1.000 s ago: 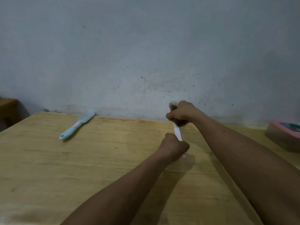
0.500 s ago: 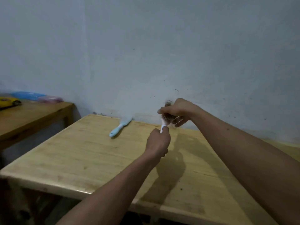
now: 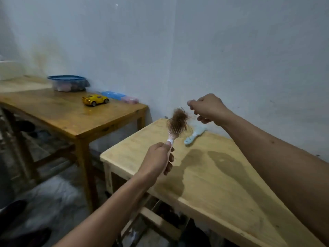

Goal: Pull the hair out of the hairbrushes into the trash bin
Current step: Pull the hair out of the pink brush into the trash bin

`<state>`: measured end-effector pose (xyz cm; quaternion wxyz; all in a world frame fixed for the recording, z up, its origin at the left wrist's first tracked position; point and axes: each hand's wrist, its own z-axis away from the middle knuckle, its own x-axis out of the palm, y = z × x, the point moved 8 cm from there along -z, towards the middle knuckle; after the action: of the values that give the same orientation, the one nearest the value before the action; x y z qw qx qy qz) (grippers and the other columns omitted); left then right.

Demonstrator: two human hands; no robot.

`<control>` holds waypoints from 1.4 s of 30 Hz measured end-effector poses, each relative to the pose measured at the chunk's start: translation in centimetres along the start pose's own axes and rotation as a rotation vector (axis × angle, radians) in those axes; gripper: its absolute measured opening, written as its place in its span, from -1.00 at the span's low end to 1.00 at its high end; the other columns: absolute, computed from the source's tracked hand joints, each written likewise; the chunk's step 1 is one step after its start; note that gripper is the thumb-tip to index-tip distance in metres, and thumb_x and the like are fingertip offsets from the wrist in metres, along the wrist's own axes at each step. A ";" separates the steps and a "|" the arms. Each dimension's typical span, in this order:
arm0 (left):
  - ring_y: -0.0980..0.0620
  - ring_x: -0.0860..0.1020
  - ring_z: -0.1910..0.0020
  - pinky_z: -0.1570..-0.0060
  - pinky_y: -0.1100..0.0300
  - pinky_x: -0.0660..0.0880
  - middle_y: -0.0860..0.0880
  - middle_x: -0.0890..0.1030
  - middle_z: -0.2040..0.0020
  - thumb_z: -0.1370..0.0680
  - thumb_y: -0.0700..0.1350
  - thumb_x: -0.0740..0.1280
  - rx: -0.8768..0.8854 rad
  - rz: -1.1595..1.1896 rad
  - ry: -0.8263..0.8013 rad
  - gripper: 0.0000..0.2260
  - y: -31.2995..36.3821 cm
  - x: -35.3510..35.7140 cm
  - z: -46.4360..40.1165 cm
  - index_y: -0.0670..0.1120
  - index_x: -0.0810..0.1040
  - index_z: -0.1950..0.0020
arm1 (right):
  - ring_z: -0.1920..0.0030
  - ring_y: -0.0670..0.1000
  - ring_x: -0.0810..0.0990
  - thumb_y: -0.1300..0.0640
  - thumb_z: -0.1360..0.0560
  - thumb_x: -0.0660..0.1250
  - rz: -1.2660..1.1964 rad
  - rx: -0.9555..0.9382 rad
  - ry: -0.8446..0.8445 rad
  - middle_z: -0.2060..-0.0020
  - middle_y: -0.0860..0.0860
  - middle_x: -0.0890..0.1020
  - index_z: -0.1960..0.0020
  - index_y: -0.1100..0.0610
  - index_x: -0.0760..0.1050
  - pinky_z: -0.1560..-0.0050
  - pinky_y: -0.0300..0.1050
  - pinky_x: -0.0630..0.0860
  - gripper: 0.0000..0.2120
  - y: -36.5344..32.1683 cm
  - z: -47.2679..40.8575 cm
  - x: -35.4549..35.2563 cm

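The left hand's fingers are clamped round the handle of the pink hairbrush, held above the table edge. Half a second ago the right hand gripped the brush head; now it has drawn off toward 2 o'clock, fingers pinched together, perhaps on a few strands, though I cannot tell. The hair clump remains on the bristles, so pulling has hardly begun. A blue hairbrush lies just beyond. No trash bin shows.

Two bare forearms, no sleeves, left hand, right hand, no rings or watch
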<state>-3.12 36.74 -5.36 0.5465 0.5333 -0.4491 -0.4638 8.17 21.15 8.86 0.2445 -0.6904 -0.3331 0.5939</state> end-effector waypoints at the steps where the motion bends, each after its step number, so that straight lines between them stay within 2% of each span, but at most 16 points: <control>1: -0.04 0.42 0.47 0.47 0.13 0.31 -0.13 0.51 0.28 -0.67 0.00 0.15 0.013 -0.017 0.024 -0.67 0.1 -1.4 0.3 -0.25 0.52 -0.05 | 0.31 0.05 0.67 -0.07 -0.56 0.37 -0.003 -0.017 -0.041 0.12 0.07 0.65 -0.19 0.35 0.61 0.34 -0.17 0.58 -0.53 -0.8 -0.1 1.4; 5: -0.01 0.43 0.47 0.47 0.13 0.32 -0.11 0.48 0.30 -0.68 0.01 0.14 0.032 -0.061 0.121 -0.70 0.0 -6.2 1.7 -0.19 0.53 -0.08 | 0.33 0.02 0.59 -0.01 -0.57 0.41 -0.088 -0.043 -0.283 0.09 0.10 0.66 -0.20 0.32 0.61 0.42 -0.25 0.49 -0.60 -3.9 0.7 7.6; 9: 0.00 0.45 0.46 0.48 0.16 0.36 -0.12 0.50 0.27 -0.67 0.04 0.12 0.002 -0.076 0.178 -0.76 -0.7 -10.8 3.4 -0.02 0.47 -0.22 | 0.36 -0.01 0.58 0.12 -0.56 0.46 -0.149 -0.125 -0.393 0.18 0.11 0.68 -0.15 0.38 0.63 0.46 -0.30 0.48 -0.68 -6.7 1.4 12.3; 12: -0.08 0.50 0.45 0.49 0.11 0.41 -0.17 0.54 0.27 -0.64 0.01 0.12 -0.034 -0.107 0.183 -0.79 -1.7 -14.0 5.0 -0.05 0.46 -0.14 | 0.32 -0.02 0.57 0.15 -0.53 0.48 -0.182 -0.152 -0.527 0.13 0.11 0.66 -0.17 0.34 0.64 0.43 -0.30 0.49 -0.70 -8.3 2.5 16.0; 14: -0.15 0.53 0.42 0.41 0.04 0.48 -0.21 0.55 0.29 -0.58 -0.02 0.11 -0.101 -0.084 0.174 -0.76 -2.8 -15.9 6.2 -0.15 0.44 -0.07 | 0.26 -0.04 0.59 0.11 -0.54 0.48 -0.154 -0.191 -0.650 0.08 0.04 0.70 -0.16 0.24 0.67 0.37 -0.26 0.52 -0.74 -9.4 4.1 18.6; 16: -0.17 0.52 0.36 0.31 -0.02 0.48 -0.22 0.54 0.29 -0.51 0.01 0.11 -0.164 -0.131 0.240 -0.74 -4.1 -18.1 7.5 -0.16 0.45 0.05 | 0.16 -0.03 0.64 0.04 -0.57 0.46 -0.102 -0.237 -0.745 0.00 0.02 0.72 -0.15 0.15 0.67 0.28 -0.22 0.55 -0.76 -10.4 5.9 21.3; 17: -0.14 0.48 0.35 0.29 -0.02 0.45 -0.19 0.50 0.28 -0.49 0.04 0.11 -0.176 -0.158 0.280 -0.75 -4.6 -19.1 8.3 -0.11 0.46 0.10 | 0.11 -0.03 0.66 0.00 -0.58 0.44 -0.086 -0.252 -0.773 -0.03 0.03 0.72 -0.18 0.13 0.66 0.25 -0.20 0.56 -0.75 -10.8 6.8 22.5; 19: -0.07 0.37 0.38 0.37 0.08 0.35 -0.11 0.42 0.31 -0.57 0.13 0.09 -0.186 -0.151 0.359 -0.72 -5.4 -20.7 10.0 0.00 0.46 0.14 | 0.06 -0.01 0.66 -0.02 -0.61 0.39 -0.070 -0.269 -0.801 -0.08 0.04 0.70 -0.23 0.11 0.64 0.23 -0.18 0.58 -0.72 -11.3 8.2 25.0; 22: 0.02 0.37 0.39 0.53 0.24 0.38 0.00 0.42 0.27 -0.58 0.34 0.05 -0.191 -0.248 0.448 -0.64 -6.7 -23.2 12.2 0.15 0.50 0.00 | 0.15 0.00 0.59 0.06 -0.64 0.34 -0.081 -0.271 -0.836 -0.03 0.06 0.66 -0.14 0.08 0.66 0.28 -0.21 0.57 -0.83 -11.5 10.6 28.6; 23: -0.01 0.40 0.35 0.48 0.23 0.41 0.00 0.45 0.22 -0.54 0.40 0.06 -0.190 -0.269 0.473 -0.62 -7.2 -24.1 12.8 0.19 0.50 -0.01 | 0.19 -0.01 0.57 0.10 -0.64 0.33 -0.092 -0.265 -0.845 0.02 0.08 0.65 -0.11 0.07 0.67 0.34 -0.23 0.55 -0.84 -11.3 11.4 29.7; 25: -0.06 0.44 0.35 0.37 0.07 0.42 -0.02 0.48 0.21 -0.46 0.48 0.12 -0.213 -0.288 0.535 -0.60 -8.2 -25.7 14.2 0.22 0.53 0.09 | 0.25 -0.03 0.55 0.18 -0.64 0.29 -0.117 -0.242 -0.860 0.08 0.10 0.64 -0.16 0.08 0.67 0.44 -0.26 0.51 -0.80 -10.8 12.8 31.7; 28: 0.03 0.40 0.52 0.50 0.14 0.34 -0.04 0.44 0.39 -0.52 0.42 0.14 -0.231 -0.388 0.583 -0.55 -10.0 -27.6 15.8 0.07 0.49 0.22 | 0.27 -0.03 0.58 0.26 -0.61 0.33 -0.140 -0.211 -0.920 0.11 0.10 0.66 -0.22 0.11 0.63 0.45 -0.27 0.51 -0.77 -9.6 14.8 34.1; 32: 0.04 0.34 0.57 0.55 0.17 0.28 0.04 0.36 0.49 -0.50 0.42 0.17 -0.257 -0.395 0.571 -0.43 -12.7 -28.6 17.1 -0.10 0.54 0.08 | 0.36 -0.08 0.65 0.27 -0.56 0.45 -0.209 -0.121 -1.017 0.16 0.08 0.70 -0.22 0.13 0.58 0.43 -0.27 0.52 -0.75 -7.2 16.7 36.9; 34: 0.02 0.34 0.58 0.55 0.14 0.30 0.02 0.36 0.48 -0.49 0.43 0.17 -0.266 -0.430 0.556 -0.39 -13.9 -28.9 17.7 -0.13 0.56 0.04 | 0.30 -0.08 0.69 0.28 -0.53 0.48 -0.262 -0.062 -1.045 0.15 0.08 0.73 -0.23 0.16 0.58 0.33 -0.23 0.59 -0.72 -5.6 17.1 38.3; 38: 0.03 0.42 0.59 0.60 0.15 0.37 -0.07 0.43 0.42 -0.53 0.40 0.13 -0.296 -0.627 0.559 -0.38 -15.8 -29.6 19.3 -0.17 0.52 0.09 | 0.21 -0.06 0.71 0.28 -0.53 0.48 -0.288 0.022 -1.087 0.13 0.12 0.74 -0.15 0.24 0.66 0.15 -0.21 0.66 -0.80 -2.3 18.2 40.3; 42: 0.00 0.40 0.57 0.58 0.13 0.36 -0.08 0.41 0.41 -0.54 0.40 0.09 -0.403 -0.715 0.599 -0.35 -18.4 -31.4 20.9 -0.22 0.43 0.17 | 0.18 -0.06 0.69 0.25 -0.57 0.45 -0.165 0.026 -0.994 0.09 0.13 0.74 -0.08 0.23 0.70 0.24 -0.29 0.61 -0.89 0.7 19.5 41.4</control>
<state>-29.45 64.22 -23.01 0.5502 0.6474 0.0363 -0.5261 -7.82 50.64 -22.28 0.1112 -0.2925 -0.4551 0.8336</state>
